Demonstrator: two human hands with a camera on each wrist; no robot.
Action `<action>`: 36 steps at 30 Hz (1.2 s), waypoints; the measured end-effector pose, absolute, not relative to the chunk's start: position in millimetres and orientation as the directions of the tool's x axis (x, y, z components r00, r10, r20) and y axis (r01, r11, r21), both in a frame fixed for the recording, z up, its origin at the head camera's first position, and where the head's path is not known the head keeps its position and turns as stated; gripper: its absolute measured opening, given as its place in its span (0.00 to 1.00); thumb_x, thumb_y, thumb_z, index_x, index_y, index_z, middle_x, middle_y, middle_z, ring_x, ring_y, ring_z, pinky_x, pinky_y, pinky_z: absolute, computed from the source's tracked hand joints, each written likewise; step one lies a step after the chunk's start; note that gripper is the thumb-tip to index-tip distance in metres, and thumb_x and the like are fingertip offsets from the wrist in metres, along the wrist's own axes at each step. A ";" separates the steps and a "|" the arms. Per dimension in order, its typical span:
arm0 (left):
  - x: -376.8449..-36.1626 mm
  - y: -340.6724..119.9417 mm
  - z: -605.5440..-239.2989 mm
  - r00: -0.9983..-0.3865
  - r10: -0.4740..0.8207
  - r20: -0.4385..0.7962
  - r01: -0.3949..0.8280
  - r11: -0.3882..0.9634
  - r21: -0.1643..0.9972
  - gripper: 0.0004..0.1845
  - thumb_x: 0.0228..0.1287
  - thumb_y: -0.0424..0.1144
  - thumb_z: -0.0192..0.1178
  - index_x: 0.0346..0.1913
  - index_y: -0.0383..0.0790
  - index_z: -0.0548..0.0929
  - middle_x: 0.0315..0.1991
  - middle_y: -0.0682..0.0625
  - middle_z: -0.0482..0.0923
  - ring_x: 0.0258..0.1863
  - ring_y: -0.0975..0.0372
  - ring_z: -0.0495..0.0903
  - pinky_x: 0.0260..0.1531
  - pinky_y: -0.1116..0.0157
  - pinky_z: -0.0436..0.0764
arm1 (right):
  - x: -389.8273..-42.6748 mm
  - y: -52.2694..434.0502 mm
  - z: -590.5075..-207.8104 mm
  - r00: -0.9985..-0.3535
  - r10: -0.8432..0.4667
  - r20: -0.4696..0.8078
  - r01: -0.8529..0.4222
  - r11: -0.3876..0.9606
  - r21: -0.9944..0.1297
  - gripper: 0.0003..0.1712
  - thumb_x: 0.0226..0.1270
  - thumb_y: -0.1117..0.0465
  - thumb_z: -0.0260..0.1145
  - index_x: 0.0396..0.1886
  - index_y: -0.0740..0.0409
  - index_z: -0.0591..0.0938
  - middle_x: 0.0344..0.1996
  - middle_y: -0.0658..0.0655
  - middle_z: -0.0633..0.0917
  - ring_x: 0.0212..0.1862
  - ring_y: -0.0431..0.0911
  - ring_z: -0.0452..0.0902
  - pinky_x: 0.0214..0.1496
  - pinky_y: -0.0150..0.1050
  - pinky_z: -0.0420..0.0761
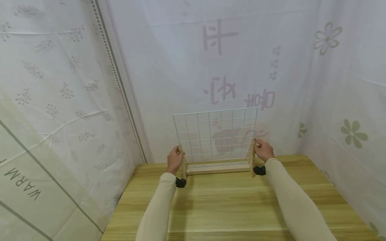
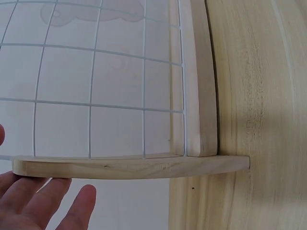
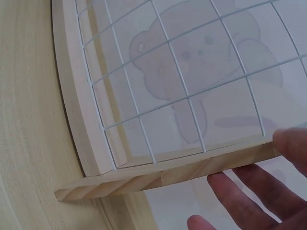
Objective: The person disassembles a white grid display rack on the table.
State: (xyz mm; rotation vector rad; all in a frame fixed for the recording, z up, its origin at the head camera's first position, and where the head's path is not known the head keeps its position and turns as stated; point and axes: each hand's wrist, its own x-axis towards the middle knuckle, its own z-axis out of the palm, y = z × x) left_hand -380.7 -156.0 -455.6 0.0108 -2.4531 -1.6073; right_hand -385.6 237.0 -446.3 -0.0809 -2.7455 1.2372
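White printed sheets (image 1: 169, 67) hang all round as walls, the left one patterned with sprigs and a dotted stripe, the far one showing faint reversed lettering and a pale bear figure, the right one scattered with green flowers. Below them a light wooden table (image 1: 229, 207) fills the near part of the scene. At the far edge of the table, close against the far sheet, a white wire grid panel (image 1: 215, 135) stands upright in a wooden frame: a low wooden base bar (image 1: 217, 169) runs along its bottom, and a short wooden side post rises at each end, the left post (image 1: 182, 164) and the right post (image 1: 252, 160). The grid reaches well above both posts. Two arms in cream sleeves stretch from the near edge to the frame, each with a small black wrist camera under the wrist. The left hand (image 1: 175, 160) is at the top of the left post, its fingers curled about the post in the head view; the left wrist view shows only a few fingertips (image 2: 29, 201), fairly straight, just beside the end of that post, so how firm the hold is cannot be told. The right hand (image 1: 263, 149) is at the top of the right post, the thumb and fingers closed on its upper end; in the right wrist view its fingers (image 3: 254, 201) lie along and beneath the post's end, touching the wood.
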 end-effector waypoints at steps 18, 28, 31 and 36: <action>-367.1 -175.2 -448.7 -0.939 -0.206 0.276 0.121 0.551 0.825 0.18 0.63 0.42 0.54 0.55 0.45 0.79 0.40 0.41 0.85 0.30 0.49 0.83 0.17 0.70 0.67 | -389.1 228.0 -444.9 -0.957 0.242 0.163 0.058 0.706 -0.705 0.24 0.70 0.49 0.50 0.63 0.48 0.70 0.46 0.65 0.83 0.41 0.56 0.80 0.40 0.44 0.75; -341.8 -173.5 -455.2 -0.920 -0.176 0.350 0.187 0.587 0.788 0.13 0.62 0.45 0.59 0.47 0.48 0.84 0.34 0.46 0.85 0.23 0.61 0.83 0.17 0.69 0.73 | -391.5 226.4 -436.1 -0.952 0.241 0.187 0.046 0.721 -0.691 0.23 0.72 0.52 0.48 0.62 0.53 0.72 0.49 0.68 0.81 0.35 0.57 0.78 0.46 0.50 0.70; -329.9 -175.5 -458.2 -0.921 -0.151 0.359 0.214 0.576 0.789 0.12 0.62 0.44 0.59 0.46 0.46 0.83 0.34 0.46 0.85 0.24 0.60 0.82 0.20 0.68 0.76 | -393.5 224.6 -436.5 -0.955 0.240 0.173 0.050 0.707 -0.706 0.22 0.71 0.51 0.49 0.61 0.50 0.73 0.50 0.67 0.80 0.28 0.50 0.79 0.45 0.47 0.73; -311.3 -184.5 -461.1 -0.930 -0.153 0.334 0.203 0.544 0.814 0.12 0.59 0.45 0.61 0.45 0.47 0.83 0.34 0.48 0.84 0.25 0.63 0.79 0.26 0.67 0.78 | -401.3 218.9 -441.9 -0.971 0.185 0.151 0.023 0.703 -0.711 0.23 0.71 0.52 0.48 0.63 0.50 0.71 0.50 0.69 0.79 0.15 0.40 0.77 0.37 0.44 0.75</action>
